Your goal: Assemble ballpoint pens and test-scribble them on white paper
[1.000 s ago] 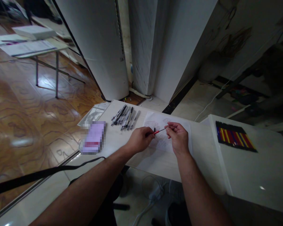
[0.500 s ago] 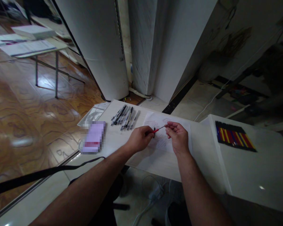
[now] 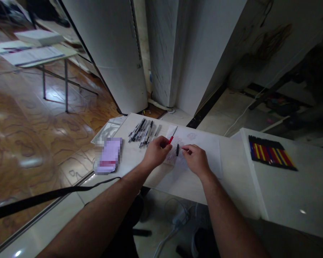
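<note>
My left hand (image 3: 157, 152) pinches a slim red pen part (image 3: 170, 139), from which a thin dark rod like a refill points up and away. Just right of it, a short black piece resembling a pen cap (image 3: 177, 149) is over the white sheet of paper (image 3: 210, 152), which has reddish scribbles. My right hand (image 3: 196, 157) has its thumb and forefinger drawn together beside the black piece. Whether those fingertips touch it or hold something tiny is too small to make out. Several clear and black pens (image 3: 142, 132) lie in a loose pile left of the paper.
A blurred-out purple box-like item (image 3: 109, 154) sits at the table's left edge. On the adjoining white surface (image 3: 290, 200) to the right lies a row of red, yellow and blue pens with black caps (image 3: 273, 153). Cables (image 3: 174, 225) run beneath the table.
My right hand has left the rod's tip and moved down and left, near the black piece. My left hand has turned the red part so the rod points upward.
</note>
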`<act>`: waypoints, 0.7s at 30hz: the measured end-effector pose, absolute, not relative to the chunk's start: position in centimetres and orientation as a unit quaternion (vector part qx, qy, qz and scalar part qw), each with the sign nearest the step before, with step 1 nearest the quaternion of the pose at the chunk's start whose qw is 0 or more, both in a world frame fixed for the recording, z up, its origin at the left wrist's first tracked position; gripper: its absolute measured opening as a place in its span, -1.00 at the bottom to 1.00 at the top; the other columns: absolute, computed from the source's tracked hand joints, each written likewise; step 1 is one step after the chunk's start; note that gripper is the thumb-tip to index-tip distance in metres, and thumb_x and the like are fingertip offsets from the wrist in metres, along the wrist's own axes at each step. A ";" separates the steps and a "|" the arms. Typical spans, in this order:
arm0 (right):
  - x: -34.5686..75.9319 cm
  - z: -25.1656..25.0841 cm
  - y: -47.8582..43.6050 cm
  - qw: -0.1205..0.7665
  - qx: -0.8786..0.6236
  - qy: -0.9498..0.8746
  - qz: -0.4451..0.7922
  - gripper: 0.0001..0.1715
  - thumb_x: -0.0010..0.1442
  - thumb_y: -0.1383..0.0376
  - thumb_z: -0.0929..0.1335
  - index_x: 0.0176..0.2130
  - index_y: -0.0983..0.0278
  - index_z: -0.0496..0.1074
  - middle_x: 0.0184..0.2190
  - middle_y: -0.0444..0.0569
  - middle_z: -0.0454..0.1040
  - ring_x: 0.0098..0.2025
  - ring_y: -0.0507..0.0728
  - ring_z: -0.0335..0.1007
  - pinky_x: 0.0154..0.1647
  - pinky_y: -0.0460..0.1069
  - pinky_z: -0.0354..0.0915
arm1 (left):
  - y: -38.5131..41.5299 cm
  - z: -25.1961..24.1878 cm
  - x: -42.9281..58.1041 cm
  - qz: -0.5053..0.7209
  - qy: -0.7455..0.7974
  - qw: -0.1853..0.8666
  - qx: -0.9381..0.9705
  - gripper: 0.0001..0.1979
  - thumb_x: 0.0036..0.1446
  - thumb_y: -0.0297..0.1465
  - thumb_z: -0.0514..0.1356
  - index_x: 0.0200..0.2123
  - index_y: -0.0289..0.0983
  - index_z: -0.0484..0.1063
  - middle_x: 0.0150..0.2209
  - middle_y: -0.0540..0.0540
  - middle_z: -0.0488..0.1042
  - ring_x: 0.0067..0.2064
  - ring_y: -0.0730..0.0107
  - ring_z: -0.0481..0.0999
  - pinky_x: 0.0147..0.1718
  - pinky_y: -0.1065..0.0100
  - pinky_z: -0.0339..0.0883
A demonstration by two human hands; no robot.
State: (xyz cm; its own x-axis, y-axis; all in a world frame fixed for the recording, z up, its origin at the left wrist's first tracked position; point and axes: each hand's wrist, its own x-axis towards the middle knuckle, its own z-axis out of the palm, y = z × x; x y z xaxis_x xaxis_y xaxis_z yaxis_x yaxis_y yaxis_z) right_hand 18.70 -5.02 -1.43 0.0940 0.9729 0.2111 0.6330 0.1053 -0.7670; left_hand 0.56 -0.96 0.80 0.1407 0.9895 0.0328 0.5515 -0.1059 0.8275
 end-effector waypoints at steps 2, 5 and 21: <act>18.4 -1.5 -5.2 0.332 -0.620 -0.685 0.190 -0.73 0.15 0.38 0.33 -0.20 0.16 0.58 -0.26 -0.02 0.55 -0.26 0.14 0.45 -0.17 0.03 0.33 | -1.0 0.9 0.6 0.317 0.576 0.342 0.672 -0.91 0.04 -0.37 0.22 -0.40 -0.28 0.42 -0.47 0.00 0.48 -0.43 0.46 0.41 -0.41 0.39 0.22; 18.1 -1.4 -5.5 0.266 -0.621 -0.718 0.169 -0.67 0.18 0.39 0.30 -0.13 0.13 0.57 -0.22 -0.01 0.52 -0.18 0.13 0.43 -0.14 0.00 0.32 | -1.0 1.0 0.6 0.318 0.579 0.340 0.669 -0.90 0.03 -0.36 0.23 -0.40 -0.28 0.42 -0.46 0.00 0.48 -0.42 0.45 0.41 -0.40 0.39 0.23; 18.9 -1.5 -5.3 0.231 -0.719 -0.648 0.094 -0.77 0.17 0.28 0.34 -0.16 0.24 0.51 -0.23 0.01 0.52 -0.19 0.14 0.44 -0.18 -0.02 0.28 | -1.1 1.0 0.7 0.301 0.591 0.337 0.668 -0.88 0.01 -0.34 0.26 -0.41 -0.28 0.44 -0.47 0.00 0.48 -0.44 0.46 0.41 -0.42 0.40 0.21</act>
